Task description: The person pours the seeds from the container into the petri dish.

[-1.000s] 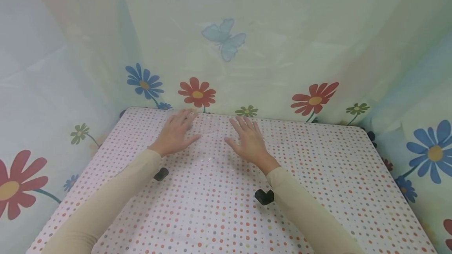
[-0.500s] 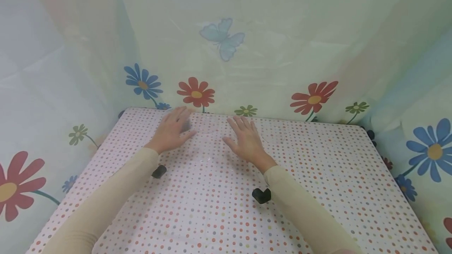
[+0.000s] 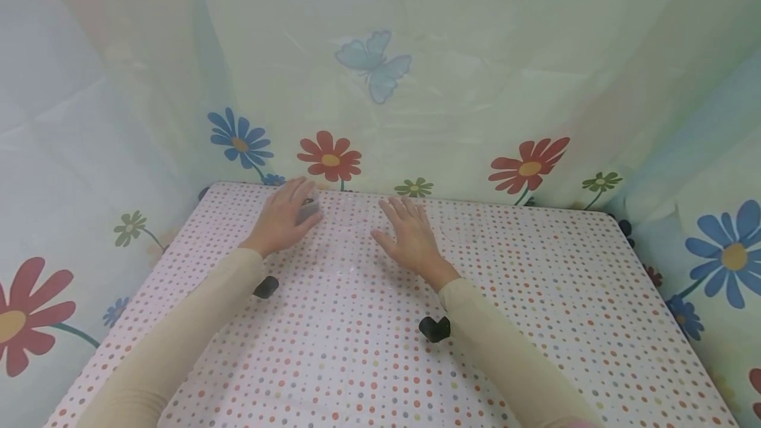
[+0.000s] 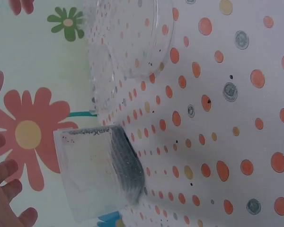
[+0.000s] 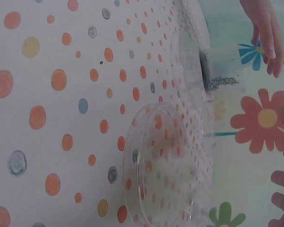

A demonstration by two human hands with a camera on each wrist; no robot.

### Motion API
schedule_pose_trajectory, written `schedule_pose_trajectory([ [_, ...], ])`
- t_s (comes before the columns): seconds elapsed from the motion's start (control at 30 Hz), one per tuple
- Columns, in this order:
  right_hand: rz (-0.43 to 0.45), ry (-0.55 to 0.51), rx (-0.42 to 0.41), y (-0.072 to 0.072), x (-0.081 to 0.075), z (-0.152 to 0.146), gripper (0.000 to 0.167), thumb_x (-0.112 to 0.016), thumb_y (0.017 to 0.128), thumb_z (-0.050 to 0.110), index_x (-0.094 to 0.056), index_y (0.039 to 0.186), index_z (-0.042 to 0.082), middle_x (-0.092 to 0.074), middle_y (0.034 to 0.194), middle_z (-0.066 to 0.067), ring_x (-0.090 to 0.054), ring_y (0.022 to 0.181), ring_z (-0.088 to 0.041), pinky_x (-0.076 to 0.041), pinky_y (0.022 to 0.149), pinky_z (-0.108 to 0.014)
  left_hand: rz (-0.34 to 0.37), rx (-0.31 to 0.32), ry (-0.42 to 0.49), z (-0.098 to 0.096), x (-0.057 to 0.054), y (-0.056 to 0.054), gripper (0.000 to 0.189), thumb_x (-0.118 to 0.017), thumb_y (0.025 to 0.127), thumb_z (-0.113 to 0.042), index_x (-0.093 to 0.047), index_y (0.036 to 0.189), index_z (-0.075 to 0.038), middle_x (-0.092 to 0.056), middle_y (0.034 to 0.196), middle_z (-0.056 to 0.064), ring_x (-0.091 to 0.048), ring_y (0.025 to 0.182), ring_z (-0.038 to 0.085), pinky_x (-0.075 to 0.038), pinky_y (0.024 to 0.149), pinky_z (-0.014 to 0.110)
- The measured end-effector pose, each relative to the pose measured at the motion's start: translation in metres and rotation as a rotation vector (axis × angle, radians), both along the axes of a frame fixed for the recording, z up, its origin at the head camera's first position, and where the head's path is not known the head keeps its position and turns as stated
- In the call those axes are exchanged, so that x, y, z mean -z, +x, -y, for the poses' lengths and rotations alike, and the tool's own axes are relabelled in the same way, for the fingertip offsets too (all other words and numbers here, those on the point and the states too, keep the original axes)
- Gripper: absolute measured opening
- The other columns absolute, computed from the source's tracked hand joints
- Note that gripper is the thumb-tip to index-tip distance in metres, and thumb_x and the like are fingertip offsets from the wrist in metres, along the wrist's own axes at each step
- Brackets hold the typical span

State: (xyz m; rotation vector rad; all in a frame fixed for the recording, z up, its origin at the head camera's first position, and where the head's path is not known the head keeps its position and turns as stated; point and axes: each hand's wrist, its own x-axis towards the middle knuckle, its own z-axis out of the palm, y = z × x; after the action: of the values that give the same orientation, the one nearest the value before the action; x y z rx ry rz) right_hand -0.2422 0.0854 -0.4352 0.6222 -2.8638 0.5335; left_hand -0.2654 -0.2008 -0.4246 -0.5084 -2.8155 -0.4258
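My left hand (image 3: 281,216) is near the far table edge, fingers extended over a small clear container (image 3: 308,206) that it partly covers. Dark small pieces lie in the bottom of this container (image 4: 94,170) in the left wrist view; what they are is too blurred to tell. Its fingers (image 4: 9,184) stand apart from the container there. My right hand (image 3: 410,236) hovers with spread fingers near the middle, holding nothing. Close by it stands a shallow clear round dish (image 5: 161,165). A second clear dish (image 5: 182,66) shows beside the container in the right wrist view.
The table (image 3: 357,349) wears a white cloth with coloured dots. Flower-printed curtains (image 3: 452,84) rise right behind its far edge and at both sides. Clear dishes are hard to make out against the dots. A black wrist camera (image 3: 435,329) hangs under the right sleeve.
My left hand has slid to the left, baring more of the container beside its thumb. The right hand has shifted slightly left. Both stay spread.
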Motion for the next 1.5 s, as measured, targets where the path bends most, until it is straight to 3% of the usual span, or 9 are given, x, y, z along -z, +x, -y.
schedule_pose_trajectory([
  [0.37,-0.035,-0.044,-0.015,-0.002,0.004,0.003,0.063,-0.051,0.096,0.044,-0.035,0.15,0.015,-0.035,0.155,-0.012,-0.025,0.147,-0.036,-0.016,0.12,-0.059,0.088,-0.062,0.097,0.004,-0.003,-0.003,0.075,-0.06,0.091,-0.049,-0.029,0.151,-0.017,-0.025,0.159,0.012,-0.022,0.148,0.035,-0.022,0.115,0.063],
  [0.6,-0.016,-0.039,-0.006,-0.005,0.006,0.006,0.063,-0.049,0.097,0.045,-0.034,0.15,0.015,-0.034,0.156,-0.012,-0.023,0.148,-0.034,-0.014,0.121,-0.056,0.141,-0.11,0.105,0.01,-0.002,-0.007,0.082,-0.056,0.089,-0.059,-0.023,0.154,-0.021,-0.018,0.162,0.01,-0.019,0.148,0.035,-0.02,0.115,0.065],
  [1.03,0.003,-0.056,0.007,-0.009,0.009,0.01,0.063,-0.048,0.098,0.046,-0.033,0.15,0.016,-0.032,0.158,-0.009,-0.019,0.15,-0.031,-0.012,0.123,-0.052,0.224,-0.136,0.196,0.022,0.001,-0.017,0.102,-0.073,0.077,-0.056,-0.019,0.155,-0.018,-0.016,0.162,0.011,-0.017,0.149,0.038,-0.022,0.115,0.064],
  [1.5,0.0,-0.092,-0.006,-0.014,0.009,0.015,0.061,-0.051,0.097,0.042,-0.036,0.149,0.014,-0.035,0.155,-0.011,-0.023,0.148,-0.032,-0.014,0.122,-0.052,0.266,-0.214,0.24,0.031,0.004,-0.028,0.101,-0.065,0.077,-0.067,-0.02,0.154,-0.019,-0.019,0.162,0.011,-0.021,0.147,0.038,-0.026,0.113,0.064],
])
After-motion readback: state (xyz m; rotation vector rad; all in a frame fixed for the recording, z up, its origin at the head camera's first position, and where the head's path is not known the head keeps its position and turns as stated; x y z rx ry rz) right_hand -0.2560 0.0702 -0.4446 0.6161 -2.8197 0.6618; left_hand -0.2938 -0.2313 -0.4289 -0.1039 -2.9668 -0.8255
